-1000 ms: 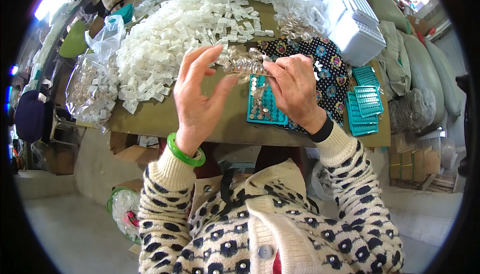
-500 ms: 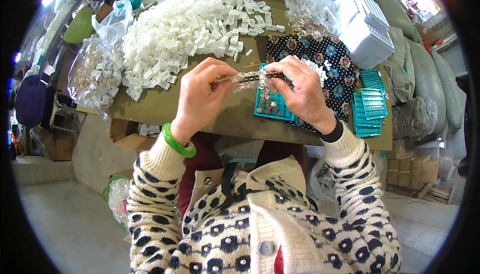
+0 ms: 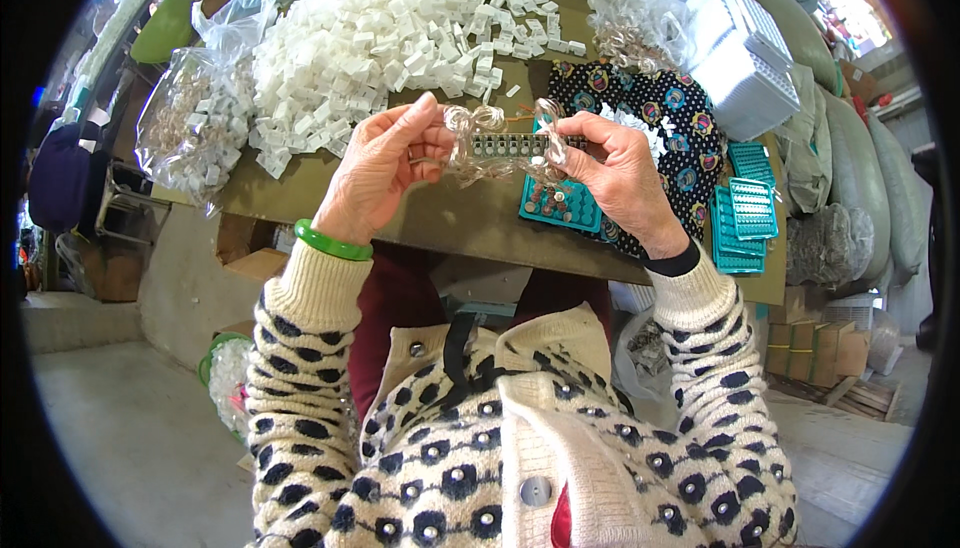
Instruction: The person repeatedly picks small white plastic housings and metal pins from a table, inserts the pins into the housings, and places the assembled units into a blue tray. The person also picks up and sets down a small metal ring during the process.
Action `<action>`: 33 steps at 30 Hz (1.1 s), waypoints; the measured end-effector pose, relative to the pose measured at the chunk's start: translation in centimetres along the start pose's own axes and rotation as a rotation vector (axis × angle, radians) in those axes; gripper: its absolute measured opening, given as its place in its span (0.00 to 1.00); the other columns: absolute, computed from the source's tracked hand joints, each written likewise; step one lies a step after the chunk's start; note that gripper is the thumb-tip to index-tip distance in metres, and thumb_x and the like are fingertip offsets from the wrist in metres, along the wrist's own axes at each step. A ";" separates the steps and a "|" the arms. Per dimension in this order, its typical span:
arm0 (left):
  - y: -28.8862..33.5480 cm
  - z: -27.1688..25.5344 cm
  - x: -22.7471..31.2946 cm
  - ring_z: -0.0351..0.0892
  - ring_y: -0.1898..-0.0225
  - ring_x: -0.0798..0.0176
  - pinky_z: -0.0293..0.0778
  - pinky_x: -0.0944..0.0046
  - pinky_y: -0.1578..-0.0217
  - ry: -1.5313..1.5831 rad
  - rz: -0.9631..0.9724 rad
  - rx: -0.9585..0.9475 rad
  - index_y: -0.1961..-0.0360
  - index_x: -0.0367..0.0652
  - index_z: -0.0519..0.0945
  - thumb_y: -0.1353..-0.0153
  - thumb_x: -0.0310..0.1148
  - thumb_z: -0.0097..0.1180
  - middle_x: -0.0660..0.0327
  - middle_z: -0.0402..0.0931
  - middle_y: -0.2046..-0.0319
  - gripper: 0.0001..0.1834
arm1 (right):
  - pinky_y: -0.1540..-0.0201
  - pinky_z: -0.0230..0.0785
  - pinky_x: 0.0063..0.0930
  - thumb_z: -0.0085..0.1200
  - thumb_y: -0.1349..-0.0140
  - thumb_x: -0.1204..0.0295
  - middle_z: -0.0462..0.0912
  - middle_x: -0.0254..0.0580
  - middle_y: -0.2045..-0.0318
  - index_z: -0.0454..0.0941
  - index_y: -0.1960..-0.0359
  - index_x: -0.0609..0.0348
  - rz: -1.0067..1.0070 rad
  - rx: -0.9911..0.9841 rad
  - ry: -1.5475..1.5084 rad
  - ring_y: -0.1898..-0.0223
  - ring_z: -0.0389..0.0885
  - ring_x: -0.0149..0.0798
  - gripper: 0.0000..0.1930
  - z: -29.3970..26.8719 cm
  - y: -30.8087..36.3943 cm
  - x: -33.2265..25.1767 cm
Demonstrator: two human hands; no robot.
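Above the front part of the table, my right hand [image 3: 622, 180] pinches the right end of a dark strip [image 3: 497, 145] set with a row of small pale parts. Loops of clear wire [image 3: 475, 120] bunch around both ends of the strip. At its left end is my left hand [image 3: 385, 160], thumb raised and fingers half curled and apart, close beside the wire loops. Whether its fingertips touch the wire is hard to tell. Below my right hand lies a teal tray [image 3: 535, 210] with small copper-coloured and clear pieces in it, partly covered by that hand.
White plastic pieces [image 3: 340, 58] form a big heap on the table's left and back. Clear bags of wire coils stand at the left [image 3: 190, 128] and back [image 3: 635, 23]. A patterned dark cloth [image 3: 690, 148], teal trays [image 3: 745, 218] and stacked white trays [image 3: 740, 58] are at the right.
My left hand has opened from its grip on the wire bundle and drawn slightly left. The strip has turned, so its row of parts now faces up toward me.
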State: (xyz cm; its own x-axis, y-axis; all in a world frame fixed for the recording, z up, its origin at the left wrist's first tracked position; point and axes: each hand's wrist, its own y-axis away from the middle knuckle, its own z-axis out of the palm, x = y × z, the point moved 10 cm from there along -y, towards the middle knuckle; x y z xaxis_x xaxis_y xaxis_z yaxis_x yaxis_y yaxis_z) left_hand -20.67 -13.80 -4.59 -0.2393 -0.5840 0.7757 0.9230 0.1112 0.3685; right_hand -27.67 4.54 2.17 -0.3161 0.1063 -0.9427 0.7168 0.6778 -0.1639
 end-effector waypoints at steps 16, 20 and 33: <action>9.8 10.1 4.1 0.80 0.65 0.55 0.76 0.61 0.62 -1.312 1.223 -0.232 0.69 0.39 0.82 0.54 0.20 0.67 0.57 0.81 0.69 0.10 | 0.72 0.69 0.20 0.60 0.41 0.76 0.85 0.40 0.72 0.81 0.60 0.67 0.119 0.140 -0.063 0.76 0.76 0.22 0.09 -0.1 -0.1 2.4; 10.0 8.3 4.9 0.80 0.67 0.58 0.76 0.65 0.66 -1.028 1.023 -0.149 0.68 0.37 0.82 0.51 0.20 0.67 0.56 0.82 0.66 0.09 | 0.70 0.70 0.19 0.59 0.41 0.78 0.85 0.40 0.68 0.81 0.59 0.66 0.099 0.135 0.057 0.73 0.78 0.23 0.09 -0.4 0.3 1.7; 3.6 5.6 3.1 0.69 0.73 0.80 0.67 0.74 0.73 -0.924 0.547 0.024 0.57 0.37 0.83 0.46 0.21 0.65 0.69 0.76 0.69 0.14 | 0.71 0.69 0.27 0.59 0.41 0.76 0.80 0.42 0.72 0.81 0.60 0.62 -0.144 0.033 0.154 0.74 0.79 0.35 0.08 1.5 -0.7 -2.2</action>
State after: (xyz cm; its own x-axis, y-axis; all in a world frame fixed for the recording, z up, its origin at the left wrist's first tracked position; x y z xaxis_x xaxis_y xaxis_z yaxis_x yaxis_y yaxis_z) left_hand -19.74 -10.73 2.00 0.0602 0.3830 0.9218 0.9701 0.1949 -0.1443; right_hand -26.61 2.74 3.92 -0.5067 0.1215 -0.8535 0.6761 0.6704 -0.3059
